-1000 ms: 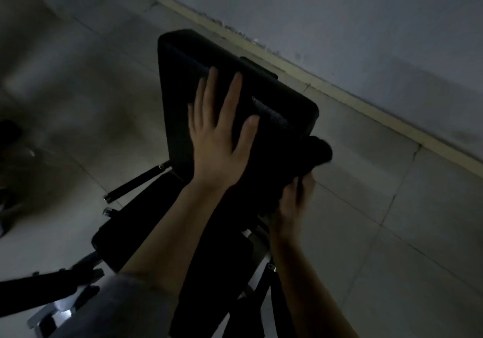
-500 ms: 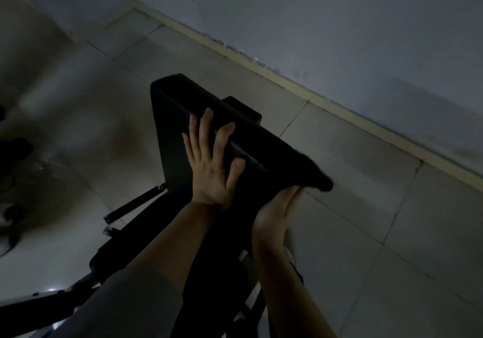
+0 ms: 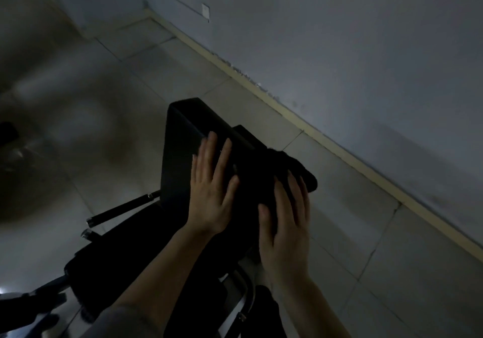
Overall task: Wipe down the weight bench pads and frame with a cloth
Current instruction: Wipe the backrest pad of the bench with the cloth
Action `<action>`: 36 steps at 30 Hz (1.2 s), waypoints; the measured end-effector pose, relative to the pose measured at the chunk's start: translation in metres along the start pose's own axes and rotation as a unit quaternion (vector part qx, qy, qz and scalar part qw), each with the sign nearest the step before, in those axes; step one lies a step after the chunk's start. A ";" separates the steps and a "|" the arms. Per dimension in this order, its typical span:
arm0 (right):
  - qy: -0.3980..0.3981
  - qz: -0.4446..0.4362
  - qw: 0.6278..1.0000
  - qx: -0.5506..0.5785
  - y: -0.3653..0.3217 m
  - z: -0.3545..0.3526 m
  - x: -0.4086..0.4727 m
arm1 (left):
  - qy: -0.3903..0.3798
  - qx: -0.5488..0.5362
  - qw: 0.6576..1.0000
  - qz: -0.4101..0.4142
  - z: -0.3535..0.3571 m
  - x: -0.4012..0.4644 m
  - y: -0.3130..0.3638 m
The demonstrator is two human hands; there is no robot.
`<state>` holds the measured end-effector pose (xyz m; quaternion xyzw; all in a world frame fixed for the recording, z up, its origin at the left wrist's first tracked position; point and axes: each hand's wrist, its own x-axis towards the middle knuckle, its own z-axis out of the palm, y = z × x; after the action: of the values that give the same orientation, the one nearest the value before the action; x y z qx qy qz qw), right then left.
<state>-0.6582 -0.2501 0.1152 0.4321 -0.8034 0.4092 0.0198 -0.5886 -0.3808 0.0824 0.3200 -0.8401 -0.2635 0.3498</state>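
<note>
Right grip [image 3: 285, 222] lay spread, fingers flat, pressing the dark cloth [image 3: 292, 170] at the backrest pad [image 3: 180, 139] top right corner; left grip [image 3: 211, 194] spread, bracing. Risk (judged): unpinched cloth could slip off that corner.

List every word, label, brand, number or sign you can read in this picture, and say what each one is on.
None can be read.
The back pad of the bench shows no legible label; the picture is dark.
The small white plate on the wall bears no visible text.
The dark cloth under the right hand shows no print.
</note>
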 end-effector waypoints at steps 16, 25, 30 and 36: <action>-0.410 -0.087 0.904 -0.080 -0.076 0.110 0.203 | 0.206 -0.203 0.902 -0.321 0.013 0.062 -0.044; -0.342 -0.191 0.913 -0.116 -0.065 0.071 0.165 | 0.159 -0.204 0.913 -0.315 -0.001 0.060 -0.043; -0.257 -0.315 0.892 -0.199 -0.029 0.010 0.091 | 0.081 -0.235 0.919 -0.307 -0.020 0.027 -0.052; -0.306 -0.427 0.767 -0.368 -0.011 -0.028 0.039 | -0.017 -0.199 0.922 -0.331 -0.040 -0.047 -0.048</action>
<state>-0.6836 -0.2607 0.1563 0.7926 -0.5883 -0.1230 0.1030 -0.5153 -0.3870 0.0555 0.4990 -0.6228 -0.5311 0.2847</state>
